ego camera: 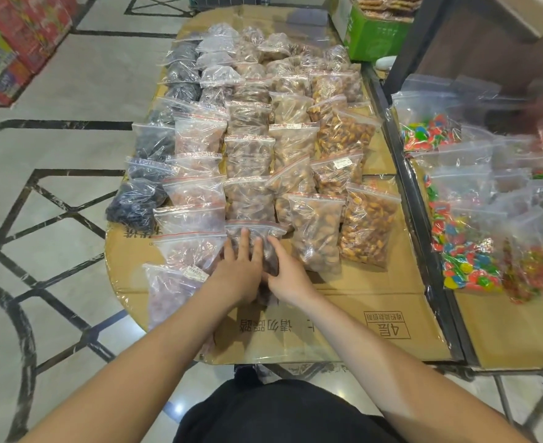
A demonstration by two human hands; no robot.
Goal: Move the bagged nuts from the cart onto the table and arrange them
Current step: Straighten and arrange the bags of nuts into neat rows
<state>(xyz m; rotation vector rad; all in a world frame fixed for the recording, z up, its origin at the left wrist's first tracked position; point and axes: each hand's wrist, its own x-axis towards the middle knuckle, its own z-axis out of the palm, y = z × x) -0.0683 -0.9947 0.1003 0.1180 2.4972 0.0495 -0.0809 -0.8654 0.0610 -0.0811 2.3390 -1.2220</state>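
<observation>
Several clear zip bags of nuts and dried fruit lie in rows on a cardboard-covered table (343,330). Both my hands rest on the nearest bag in the middle row, a bag of dark brown nuts (271,247). My left hand (240,266) lies flat on its left side with fingers straight and spread. My right hand (287,270) presses its right side, fingers pointing up-left along the bag. To the left lie bags of reddish nuts (190,251), to the right a bag of almonds (318,231) and golden nuts (367,225). No cart is visible.
A second cardboard-covered table (503,334) at the right holds bags of colourful candy (468,263). A green box (375,36) stands at the back right. Stacked red and colourful boxes (5,43) sit on the tiled floor at far left.
</observation>
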